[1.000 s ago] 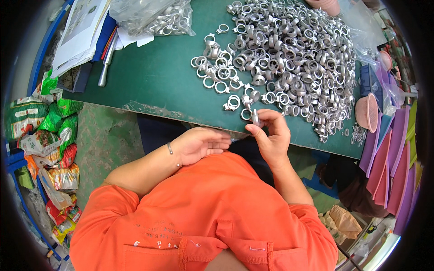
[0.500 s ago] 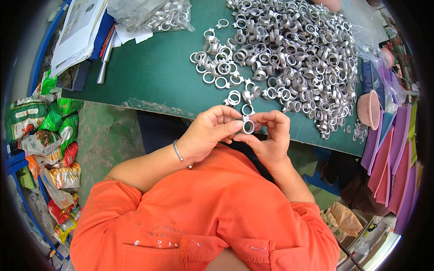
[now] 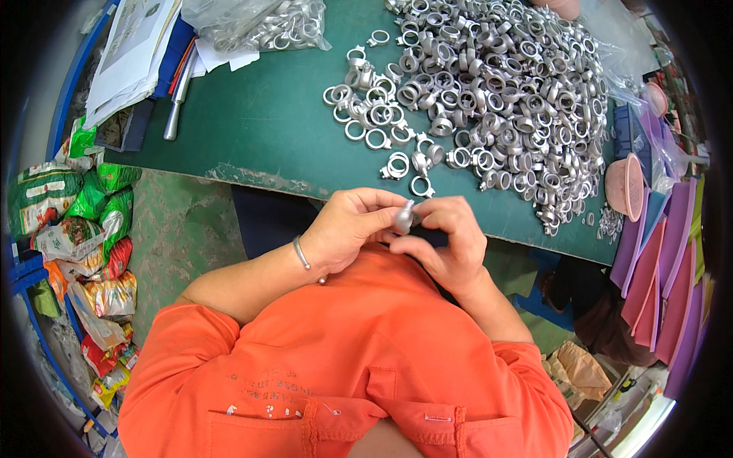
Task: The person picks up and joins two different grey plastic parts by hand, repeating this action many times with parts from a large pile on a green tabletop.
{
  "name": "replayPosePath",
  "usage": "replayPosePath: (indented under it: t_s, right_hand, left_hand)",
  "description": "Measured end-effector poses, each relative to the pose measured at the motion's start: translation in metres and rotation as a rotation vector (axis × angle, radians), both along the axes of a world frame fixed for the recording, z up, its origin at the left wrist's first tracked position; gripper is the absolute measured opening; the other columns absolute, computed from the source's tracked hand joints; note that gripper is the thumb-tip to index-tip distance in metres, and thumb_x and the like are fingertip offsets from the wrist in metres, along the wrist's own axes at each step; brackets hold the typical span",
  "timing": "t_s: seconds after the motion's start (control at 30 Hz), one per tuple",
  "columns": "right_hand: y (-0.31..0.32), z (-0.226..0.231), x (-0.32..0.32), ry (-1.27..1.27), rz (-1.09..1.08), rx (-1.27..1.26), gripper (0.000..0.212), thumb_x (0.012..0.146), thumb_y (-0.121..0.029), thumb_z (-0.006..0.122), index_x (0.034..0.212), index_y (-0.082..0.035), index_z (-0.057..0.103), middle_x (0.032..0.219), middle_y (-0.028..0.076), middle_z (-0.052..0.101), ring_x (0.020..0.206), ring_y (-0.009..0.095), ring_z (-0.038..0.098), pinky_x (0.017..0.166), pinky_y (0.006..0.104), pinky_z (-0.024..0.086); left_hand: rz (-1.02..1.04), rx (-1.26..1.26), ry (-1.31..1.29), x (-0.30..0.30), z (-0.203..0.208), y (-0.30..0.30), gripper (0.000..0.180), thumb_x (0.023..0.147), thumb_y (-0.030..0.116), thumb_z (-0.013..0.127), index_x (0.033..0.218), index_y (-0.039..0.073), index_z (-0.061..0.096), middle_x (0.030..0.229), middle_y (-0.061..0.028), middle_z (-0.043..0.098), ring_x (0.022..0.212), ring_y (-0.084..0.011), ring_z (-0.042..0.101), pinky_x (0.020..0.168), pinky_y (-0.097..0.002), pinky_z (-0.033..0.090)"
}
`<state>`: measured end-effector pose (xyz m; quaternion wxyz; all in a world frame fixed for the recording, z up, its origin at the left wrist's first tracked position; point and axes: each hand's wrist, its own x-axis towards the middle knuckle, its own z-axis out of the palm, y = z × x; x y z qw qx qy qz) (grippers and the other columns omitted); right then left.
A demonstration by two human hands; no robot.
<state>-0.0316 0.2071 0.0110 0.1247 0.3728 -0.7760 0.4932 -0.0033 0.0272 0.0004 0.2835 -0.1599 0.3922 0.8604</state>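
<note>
A small grey metal ring with a short lug (image 3: 404,219) is held in front of my orange shirt, just off the table's near edge. Its outer side faces up, so the hole is hidden. My left hand (image 3: 357,225) pinches it between thumb and fingers. From the other side, the curled fingers of my right hand (image 3: 454,240) come up against the ring by its lug; the exact contact is partly hidden. Another loose ring (image 3: 421,186) lies on the green table (image 3: 252,114) just beyond my fingertips. A smaller group of rings (image 3: 378,114) lies behind it.
A large heap of metal rings (image 3: 504,99) covers the table's right part. A clear bag of rings (image 3: 282,27), papers (image 3: 130,61) and a metal-handled tool (image 3: 174,114) lie at the far left. A pink basket (image 3: 624,187) and purple bins (image 3: 672,237) stand right; colourful packets (image 3: 84,229) line the left.
The ring in my hands has turned from showing its open hole to showing its outer side. My right fingers have shifted around it. The loose ring beyond is now fully uncovered.
</note>
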Motion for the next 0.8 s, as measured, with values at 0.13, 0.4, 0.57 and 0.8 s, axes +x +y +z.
replayPosePath:
  t_s: [0.13,0.4,0.57,0.8]
  right_hand:
    - [0.006,-0.012,-0.005,-0.032,-0.177,0.08,0.025,0.069,-0.005,0.078,0.085,-0.002,0.06,0.086,0.011,0.059,0.076,0.027,0.056,0.065,0.0333,0.046]
    - [0.011,-0.018,-0.017,-0.27,-0.175,0.228,0.02,0.07,-0.005,0.076,0.079,-0.002,0.059,0.087,0.01,0.058,0.082,0.026,0.056,0.068,0.0333,0.046]
    - [0.016,-0.024,-0.007,-0.684,-0.004,-0.315,0.031,0.074,0.006,0.073,0.095,-0.005,0.053,0.105,0.01,0.059,0.096,0.02,0.058,0.083,0.0311,0.049]
    - [0.018,-0.025,-0.011,-1.398,0.399,-1.038,0.031,0.099,-0.024,0.045,0.122,-0.003,0.044,0.103,0.013,0.054,0.094,0.026,0.061,0.083,0.0385,0.054]
  left_hand:
    - [0.028,0.192,-0.136,0.0,0.001,-0.003,0.032,0.101,0.026,0.04,0.107,0.0,0.058,0.093,-0.0097,0.063,0.082,-0.0177,0.063,0.066,-0.0294,0.054]
    - [0.025,0.158,-0.095,0.002,-0.005,-0.007,0.024,0.099,0.023,0.045,0.098,0.003,0.057,0.084,-0.0088,0.061,0.068,-0.014,0.057,0.057,-0.0267,0.047]
    - [0.023,0.164,-0.093,0.002,-0.004,-0.008,0.02,0.098,0.02,0.047,0.098,0.002,0.057,0.084,-0.0091,0.061,0.068,-0.0135,0.058,0.058,-0.0264,0.049]
    - [0.019,0.089,-0.116,0.0,0.002,-0.005,0.013,0.095,0.012,0.051,0.097,0.001,0.057,0.086,-0.0098,0.062,0.071,-0.0135,0.061,0.06,-0.0264,0.052]
